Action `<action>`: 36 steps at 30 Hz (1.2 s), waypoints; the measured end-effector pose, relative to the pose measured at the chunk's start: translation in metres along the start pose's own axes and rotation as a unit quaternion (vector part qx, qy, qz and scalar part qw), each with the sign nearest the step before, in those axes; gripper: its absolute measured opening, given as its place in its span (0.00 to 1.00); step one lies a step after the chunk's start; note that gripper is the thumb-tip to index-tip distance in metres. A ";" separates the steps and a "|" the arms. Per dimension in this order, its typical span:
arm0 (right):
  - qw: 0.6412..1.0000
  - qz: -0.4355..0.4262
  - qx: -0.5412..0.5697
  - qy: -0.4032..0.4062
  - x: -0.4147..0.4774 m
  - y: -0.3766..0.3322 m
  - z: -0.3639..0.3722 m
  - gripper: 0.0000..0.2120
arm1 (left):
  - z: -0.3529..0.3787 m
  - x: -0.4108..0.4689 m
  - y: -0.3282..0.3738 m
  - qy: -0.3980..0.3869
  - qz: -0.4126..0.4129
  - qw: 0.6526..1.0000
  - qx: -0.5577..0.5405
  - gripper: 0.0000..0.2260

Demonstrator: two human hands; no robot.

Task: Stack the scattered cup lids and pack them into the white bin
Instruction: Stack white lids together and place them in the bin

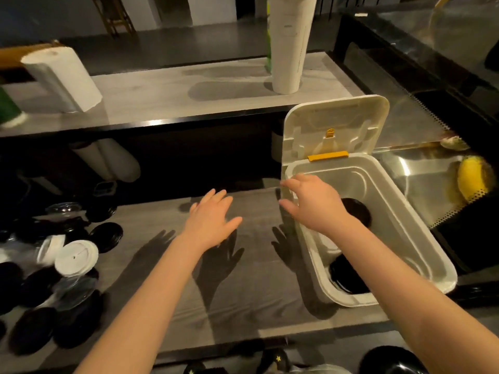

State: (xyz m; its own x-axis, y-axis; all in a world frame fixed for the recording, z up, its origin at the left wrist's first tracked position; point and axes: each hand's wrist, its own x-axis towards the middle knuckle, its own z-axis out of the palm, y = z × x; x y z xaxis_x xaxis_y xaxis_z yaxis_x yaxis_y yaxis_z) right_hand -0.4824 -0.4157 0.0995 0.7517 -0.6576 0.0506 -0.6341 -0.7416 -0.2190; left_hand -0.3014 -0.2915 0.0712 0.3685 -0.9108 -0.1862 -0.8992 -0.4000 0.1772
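head | bin [399,201] x1 | blk lids [347,278] in x2 | L hand [210,220], R hand [313,203]

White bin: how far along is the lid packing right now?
Done: at least two black lids lie in the open white bin. In hand: nothing; left hand and right hand are both open, the right over the bin's rim. Left: a scattered pile of black, clear and white lids at the left of the table.

- Grey wood-grain counter [256,265] at 6 o'clock, under dim light.
- Raised grey shelf [162,98] at 11 o'clock.
- Shiny steel worktop [421,174] at 3 o'clock.
- White wall [210,9] at 12 o'clock.
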 end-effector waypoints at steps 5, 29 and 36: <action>0.997 -0.073 0.034 -0.010 0.022 -0.073 0.027 0.28 | -0.006 -0.030 -0.072 0.018 -0.062 0.998 -0.023 0.28; 0.965 -0.044 0.064 -0.252 0.071 -0.365 0.185 0.25 | 0.033 -0.081 -0.400 -0.072 -0.169 0.983 -0.008 0.30; 0.955 -0.036 0.100 -0.278 0.060 -0.419 0.224 0.31 | 0.045 -0.085 -0.417 -0.030 -0.135 0.990 -0.030 0.30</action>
State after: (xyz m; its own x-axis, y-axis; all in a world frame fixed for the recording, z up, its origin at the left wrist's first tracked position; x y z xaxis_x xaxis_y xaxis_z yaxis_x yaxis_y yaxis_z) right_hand -0.1309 -0.1153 -0.0243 0.8074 -0.3921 -0.4410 -0.5714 -0.7058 -0.4187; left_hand 0.0318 -0.0420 -0.0303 0.5774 -0.7626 -0.2915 -0.7531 -0.6354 0.1706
